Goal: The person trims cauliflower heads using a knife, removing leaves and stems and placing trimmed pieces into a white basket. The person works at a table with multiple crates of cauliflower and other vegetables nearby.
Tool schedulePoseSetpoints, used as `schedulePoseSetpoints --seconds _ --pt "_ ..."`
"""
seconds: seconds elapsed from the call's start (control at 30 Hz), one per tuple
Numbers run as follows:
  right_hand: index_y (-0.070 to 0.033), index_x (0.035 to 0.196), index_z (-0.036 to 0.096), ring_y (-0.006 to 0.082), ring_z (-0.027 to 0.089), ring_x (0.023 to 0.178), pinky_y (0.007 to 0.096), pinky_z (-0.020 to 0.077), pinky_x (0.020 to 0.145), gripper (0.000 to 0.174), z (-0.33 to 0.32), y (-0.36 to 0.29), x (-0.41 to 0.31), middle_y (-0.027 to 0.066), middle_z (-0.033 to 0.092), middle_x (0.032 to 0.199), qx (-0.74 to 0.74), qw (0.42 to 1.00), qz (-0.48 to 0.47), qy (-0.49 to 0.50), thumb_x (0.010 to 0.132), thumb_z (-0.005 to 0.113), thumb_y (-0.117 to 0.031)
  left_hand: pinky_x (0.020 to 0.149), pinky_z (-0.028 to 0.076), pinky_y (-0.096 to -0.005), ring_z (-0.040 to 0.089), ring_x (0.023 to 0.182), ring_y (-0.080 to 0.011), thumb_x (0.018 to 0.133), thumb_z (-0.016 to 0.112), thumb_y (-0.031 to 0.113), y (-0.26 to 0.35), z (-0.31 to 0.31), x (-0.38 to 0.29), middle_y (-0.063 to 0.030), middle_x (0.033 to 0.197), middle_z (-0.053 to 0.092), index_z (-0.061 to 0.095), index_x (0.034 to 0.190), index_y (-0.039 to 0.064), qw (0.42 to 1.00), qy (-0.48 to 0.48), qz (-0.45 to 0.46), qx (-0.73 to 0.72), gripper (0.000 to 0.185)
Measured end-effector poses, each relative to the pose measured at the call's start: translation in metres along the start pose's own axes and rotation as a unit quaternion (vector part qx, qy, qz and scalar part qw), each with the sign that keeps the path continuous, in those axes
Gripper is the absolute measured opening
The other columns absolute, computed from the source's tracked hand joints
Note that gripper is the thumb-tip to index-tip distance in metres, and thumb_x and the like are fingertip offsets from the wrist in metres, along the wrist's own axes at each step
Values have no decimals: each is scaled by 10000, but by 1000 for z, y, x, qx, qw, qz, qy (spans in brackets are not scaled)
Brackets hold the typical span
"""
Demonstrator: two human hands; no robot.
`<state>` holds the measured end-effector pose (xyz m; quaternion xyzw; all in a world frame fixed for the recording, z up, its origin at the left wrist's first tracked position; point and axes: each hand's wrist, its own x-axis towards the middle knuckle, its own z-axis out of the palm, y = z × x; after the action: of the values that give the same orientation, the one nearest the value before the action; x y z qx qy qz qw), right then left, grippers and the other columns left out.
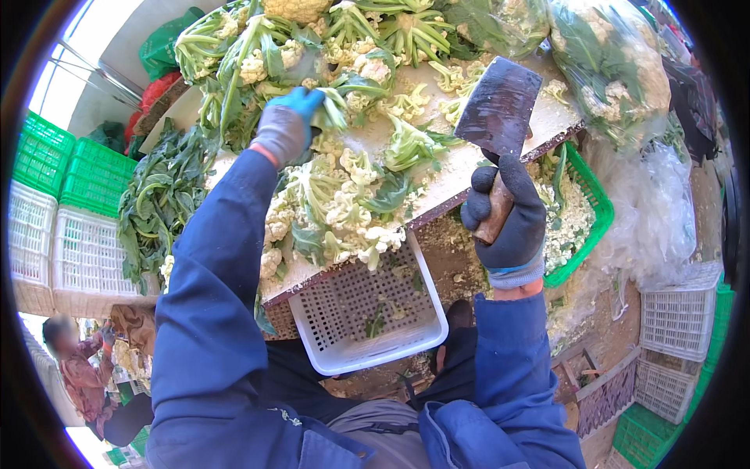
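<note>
Gripped by its wooden handle, a cleaver (499,105) stands blade up in my right hand (512,217), which wears a dark coated glove. My left hand (288,124), in a grey and blue glove, reaches into the cauliflower pile at the back; its fingers are at a pale leafy cauliflower stalk (334,108), partly blurred, so the hold is unclear. Cut cauliflower florets (345,205) with leaves lie heaped on the white tabletop (436,190) between my hands. Whole leafy cauliflower pieces (252,58) are piled at the far left of the table.
Below the table edge stands a white plastic basket (375,357) with a few scraps. A green basket (606,214) of crumbs is at right, near clear plastic sheeting (650,205). Bagged cauliflower (615,70) lies back right. Stacked crates (91,252) and another person (88,375) are at left.
</note>
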<state>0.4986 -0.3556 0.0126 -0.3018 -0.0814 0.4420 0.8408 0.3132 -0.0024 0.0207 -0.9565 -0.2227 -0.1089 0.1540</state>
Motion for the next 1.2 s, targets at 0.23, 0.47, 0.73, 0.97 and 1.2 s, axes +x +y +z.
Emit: schedulePoseSetpoints --seconds 0.23,0.47,0.73,0.97,1.2 --pt "-97 1146 656 148 637 676 298 499 518 258 16 16 -3 43 650 907 -25 999 26 -21 1030 699 -322 947 598 -357 737 1080 -234 769 979 78 -102 -22 -78 -106 1230 769 601 1447 36 837 284 -248 -397 777" --pt "-17 1158 655 143 606 592 285 468 511 317 51 47 -19 74 637 908 -193 973 69 -109 1037 639 -309 862 622 -369 757 943 -225 805 884 -72 -99 -69 -186 -68 1147 765 637 1286 63 588 365 -365 -622 557" --pt "-8 1279 660 86 593 665 273 470 569 339 87 147 -89 9 645 816 -398 851 141 -312 1016 721 -213 656 642 -344 754 890 -212 920 793 6 -45 -46 -319 -53 1062 743 685 1219 123 440 461 -411 -652 338" --pt "-23 1335 670 61 578 719 281 503 643 371 118 205 -143 23 667 857 -490 769 23 -410 1007 721 -189 673 655 -359 771 919 -224 881 821 -18 -25 -44 -363 -56 1133 749 628 1309 157 401 536 -462 -582 502" --pt "-27 1322 659 80 581 698 312 499 634 357 158 254 -149 52 648 786 -486 774 74 -399 1015 700 -204 864 635 -364 743 1043 -220 852 841 -76 -38 -46 -389 -72 1219 740 642 1325 81 435 579 -424 -544 537"
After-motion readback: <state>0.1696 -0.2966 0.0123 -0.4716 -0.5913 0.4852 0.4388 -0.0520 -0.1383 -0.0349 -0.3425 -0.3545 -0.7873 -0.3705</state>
